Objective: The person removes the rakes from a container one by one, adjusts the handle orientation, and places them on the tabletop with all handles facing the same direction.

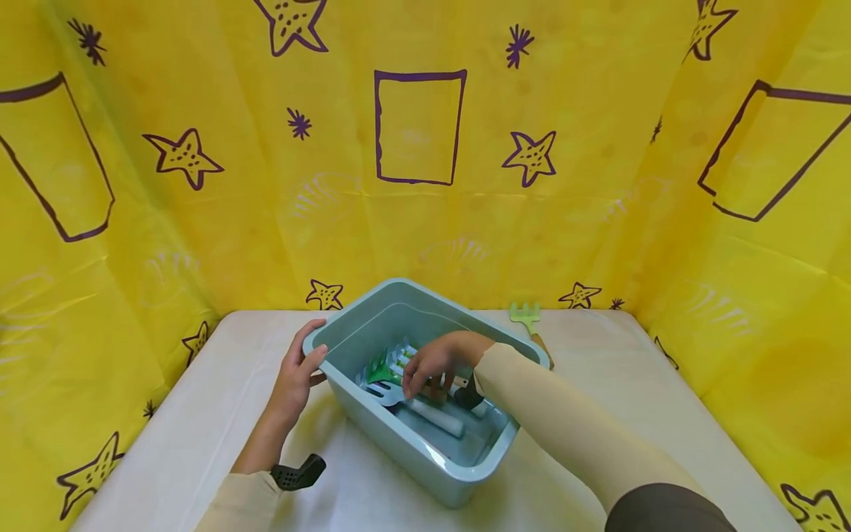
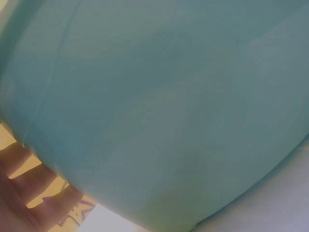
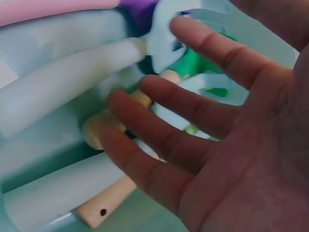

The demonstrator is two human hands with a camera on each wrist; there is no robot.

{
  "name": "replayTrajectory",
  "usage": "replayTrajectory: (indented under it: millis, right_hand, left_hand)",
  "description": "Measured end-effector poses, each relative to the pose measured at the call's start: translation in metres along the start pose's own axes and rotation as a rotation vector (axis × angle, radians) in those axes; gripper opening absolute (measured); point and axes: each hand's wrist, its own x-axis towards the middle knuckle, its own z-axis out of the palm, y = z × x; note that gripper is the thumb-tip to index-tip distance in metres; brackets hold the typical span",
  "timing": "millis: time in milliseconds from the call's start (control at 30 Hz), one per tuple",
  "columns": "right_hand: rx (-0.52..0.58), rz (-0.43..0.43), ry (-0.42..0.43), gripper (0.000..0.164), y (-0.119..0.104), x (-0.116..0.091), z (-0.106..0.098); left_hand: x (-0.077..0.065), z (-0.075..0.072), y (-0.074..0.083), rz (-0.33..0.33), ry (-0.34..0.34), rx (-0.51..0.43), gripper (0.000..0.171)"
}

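A blue-grey plastic bin (image 1: 425,451) stands at an angle on the table. My left hand (image 1: 295,377) grips its left corner, the thumb at the rim and the fingers along the outside wall. Inside the bin, my right hand (image 1: 435,362) reaches over a heap of tools with its fingers loosely extended and holds nothing. Beneath it lie a light blue slotted turner head (image 1: 384,393) and a thick white handle (image 1: 435,417). The right wrist view shows a wooden handle (image 3: 108,200) with a hole, a pink handle (image 3: 58,10) and a green piece (image 3: 190,65) near the fingers.
A green toy hand fork (image 1: 525,314) with a wooden handle lies behind the bin's right corner. White cloth covers the table (image 1: 219,384). Yellow curtains (image 1: 412,244) with drawn starfish enclose it at the back and both sides.
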Motion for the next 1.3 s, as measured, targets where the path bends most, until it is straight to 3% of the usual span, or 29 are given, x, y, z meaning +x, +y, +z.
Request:
replayTrajectory:
  millis: [233, 467, 633, 933, 1300]
  right_hand:
    - [-0.046, 0.144, -0.021, 0.018, 0.001, 0.003, 0.006]
    - [-0.125, 0.176, -0.033, 0.028, 0.002, 0.002, 0.010]
    - [-0.212, 0.103, -0.059, 0.030, 0.000, 0.002, 0.008]
    - [-0.111, -0.052, 0.032, 0.017, 0.001, 0.002, 0.003]
    - [-0.104, -0.128, 0.065, 0.017, -0.001, -0.008, -0.003]
  left_hand:
    - [0.000, -0.001, -0.001, 0.025, 0.001, 0.005, 0.049]
    - [0.000, 0.001, -0.002, 0.016, 0.001, 0.006, 0.049]
    - [-0.002, 0.002, 0.000, 0.001, 0.001, 0.003, 0.051]
    - [-0.001, 0.002, 0.000, 0.007, 0.004, -0.002, 0.049]
    - [-0.001, 0.001, 0.000, 0.006, 0.004, 0.003, 0.050]
